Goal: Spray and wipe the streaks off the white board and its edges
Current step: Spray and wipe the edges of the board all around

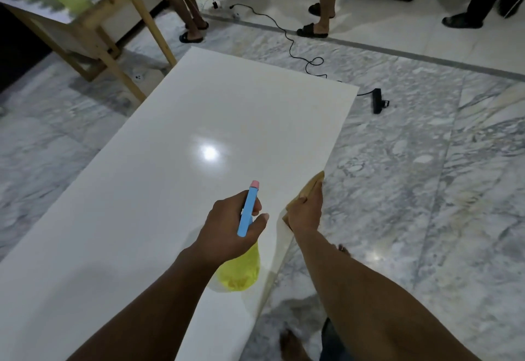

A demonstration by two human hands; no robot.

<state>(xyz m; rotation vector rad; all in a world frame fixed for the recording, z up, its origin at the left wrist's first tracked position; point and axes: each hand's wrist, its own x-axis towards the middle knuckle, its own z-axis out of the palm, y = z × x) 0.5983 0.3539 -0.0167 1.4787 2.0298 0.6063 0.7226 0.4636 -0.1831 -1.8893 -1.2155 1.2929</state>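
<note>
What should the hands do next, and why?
Probably squeeze the trigger: the left hand grips the spray bottle, nozzle aimed across the white board, and the right hand holds the cloth at its right edge, ready to wipe.

The left hand (227, 232) grips a yellow spray bottle (247, 210), its pink nozzle pointing toward 12 o'clock over the white board (199, 121). At its 3 o'clock, the right hand (305, 214) holds a tan cloth (312, 185) against the board's right edge. A wooden table (93, 30) stands at 10 o'clock and a black power strip (377, 101) lies at 2 o'clock.
</note>
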